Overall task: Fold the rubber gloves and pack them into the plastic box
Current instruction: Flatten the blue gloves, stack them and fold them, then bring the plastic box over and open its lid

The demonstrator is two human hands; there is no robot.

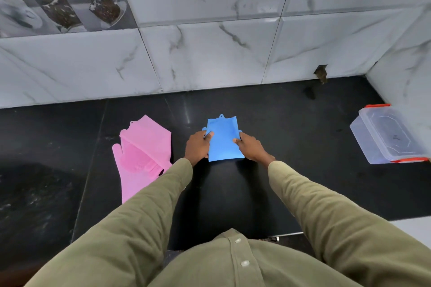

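A folded blue rubber glove (223,140) lies on the black countertop (279,147) at the centre. My left hand (197,147) grips its left edge and my right hand (250,147) grips its right edge, thumbs pressed on top. To the left lies a pair of pink rubber gloves (142,154), spread flat and partly overlapping, the bristled palm of one facing up. A clear plastic box (384,135) with orange-red clips stands at the right edge of the counter, with nothing visible inside.
Marble-patterned wall tiles (210,53) rise right behind the counter and also close the right side by the box. The counter's front edge (289,233) runs near my body. Olive sleeves cover both forearms.
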